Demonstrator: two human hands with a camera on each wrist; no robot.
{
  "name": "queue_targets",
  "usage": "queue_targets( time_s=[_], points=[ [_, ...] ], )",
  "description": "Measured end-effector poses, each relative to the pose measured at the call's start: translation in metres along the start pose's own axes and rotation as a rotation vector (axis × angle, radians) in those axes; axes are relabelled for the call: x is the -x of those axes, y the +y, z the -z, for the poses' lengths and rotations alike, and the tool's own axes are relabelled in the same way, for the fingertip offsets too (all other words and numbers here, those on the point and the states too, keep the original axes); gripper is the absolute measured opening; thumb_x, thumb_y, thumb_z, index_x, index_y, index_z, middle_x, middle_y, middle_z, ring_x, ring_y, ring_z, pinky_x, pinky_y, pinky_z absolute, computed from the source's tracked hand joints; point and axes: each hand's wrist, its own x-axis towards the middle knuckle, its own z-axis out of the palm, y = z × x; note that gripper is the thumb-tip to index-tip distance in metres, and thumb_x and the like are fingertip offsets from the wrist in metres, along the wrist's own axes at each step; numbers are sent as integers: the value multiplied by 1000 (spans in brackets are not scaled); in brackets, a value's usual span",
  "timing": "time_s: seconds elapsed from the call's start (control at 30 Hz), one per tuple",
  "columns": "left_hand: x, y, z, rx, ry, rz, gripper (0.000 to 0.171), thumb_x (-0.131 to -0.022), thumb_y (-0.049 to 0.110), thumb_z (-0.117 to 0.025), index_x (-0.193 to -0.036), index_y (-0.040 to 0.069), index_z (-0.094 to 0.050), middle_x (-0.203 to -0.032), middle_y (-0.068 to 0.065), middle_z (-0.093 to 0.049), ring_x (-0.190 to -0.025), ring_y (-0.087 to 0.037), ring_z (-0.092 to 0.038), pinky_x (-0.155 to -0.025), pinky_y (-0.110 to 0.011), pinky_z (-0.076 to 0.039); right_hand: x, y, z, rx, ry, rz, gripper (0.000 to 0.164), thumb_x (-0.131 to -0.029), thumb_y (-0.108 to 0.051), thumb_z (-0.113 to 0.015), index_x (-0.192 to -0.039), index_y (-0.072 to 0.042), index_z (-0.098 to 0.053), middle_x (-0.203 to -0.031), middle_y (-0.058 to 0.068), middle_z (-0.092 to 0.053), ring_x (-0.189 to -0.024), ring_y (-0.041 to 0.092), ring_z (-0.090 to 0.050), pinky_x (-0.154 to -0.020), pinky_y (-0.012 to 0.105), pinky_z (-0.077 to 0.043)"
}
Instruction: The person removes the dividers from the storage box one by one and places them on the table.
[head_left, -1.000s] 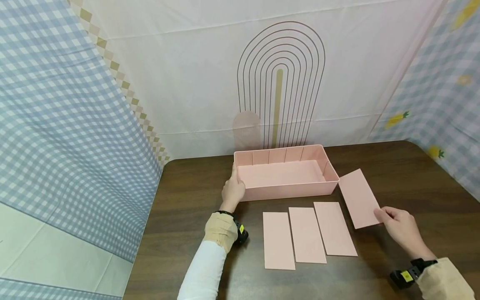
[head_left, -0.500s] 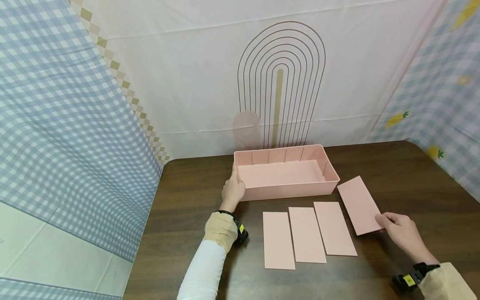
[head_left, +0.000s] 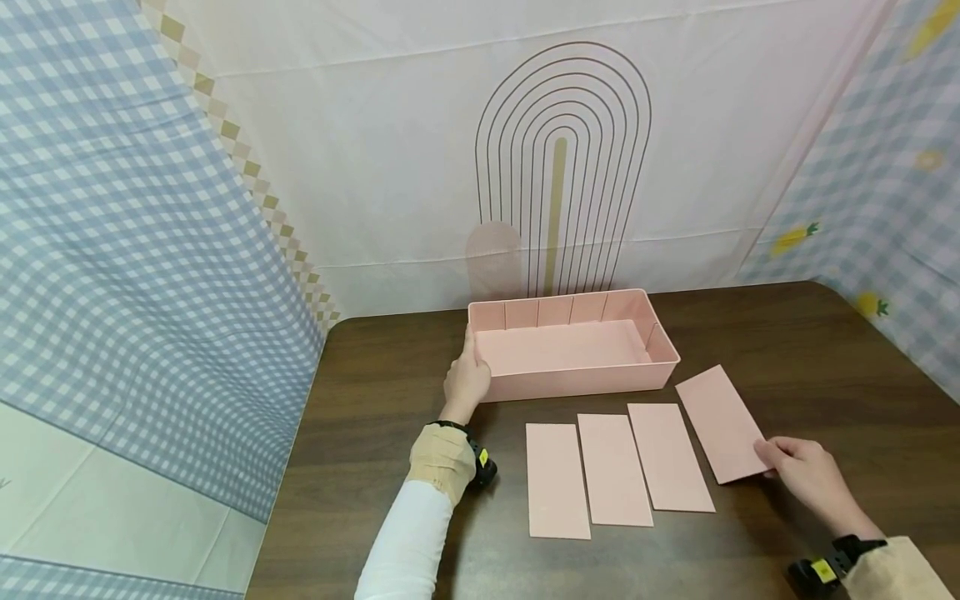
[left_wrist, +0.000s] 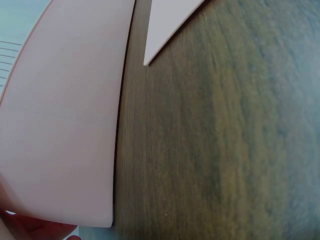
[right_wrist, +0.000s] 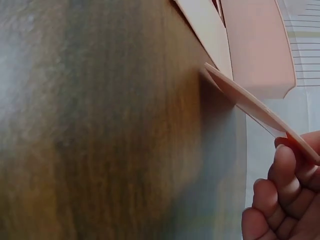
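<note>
A pink open-topped box [head_left: 570,382] stands at the back of the table. My left hand [head_left: 467,383] holds its left end, with the fingers along the end wall; part of them is hidden behind the box. In my right hand [head_left: 808,473] a flat pink rectangular panel [head_left: 720,423] is pinched by one corner, tilted and lifted off the table, right of the box. The right wrist view shows this panel [right_wrist: 255,105] nearly edge-on, with the other fingers [right_wrist: 265,197] curled below it.
Three similar pink panels lie in a row before the box: a left one [head_left: 557,482], a middle one [head_left: 615,471] and a right one [head_left: 670,458]. All stand on a dark wooden table [head_left: 375,467]. A white patterned cloth [head_left: 360,167] hangs behind the box.
My right hand has moved a little toward me with the panel, away from the box's right corner. The left hand, the box and the three lying panels have stayed put.
</note>
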Motion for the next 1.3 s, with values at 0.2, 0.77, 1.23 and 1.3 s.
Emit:
queue_targets(
  time_s=[0.2,0.77,1.23,1.3],
  points=[
    [0,0,0,0,-4,7,63,-90,12,-35,-145,25,-9,-57,-7,-46,-43,-17,-34,-40,-31,-28,0,4,1,16,-18,-7,41,-95,-30,-38,-78,0,-61,-71,7,-59,-66,17,-50,-61,36,-39],
    [2,2,0,10,-2,11,61,-89,10,-35,-145,21,-13,-59,-8,-48,-44,-18,-36,-41,-32,-29,-3,18,5,110,-138,-25,45,-94,-37,-38,-81,-1,-61,-73,6,-61,-66,18,-53,-63,39,-40],
    [1,0,-1,7,7,2,63,-89,10,-36,-146,22,-12,-59,-8,-47,-44,-18,-37,-41,-32,-29,-4,24,4,156,-177,-37,41,-94,-37,-37,-70,-9,-55,-70,3,-59,-64,15,-52,-60,37,-38],
    [1,0,-1,7,4,9,63,-89,11,-36,-146,24,-11,-59,-8,-47,-45,-18,-37,-42,-33,-29,-4,24,4,163,-183,-44,41,-94,-37,-37,-70,-9,-55,-70,3,-58,-64,15,-52,-59,38,-38]
  ],
)
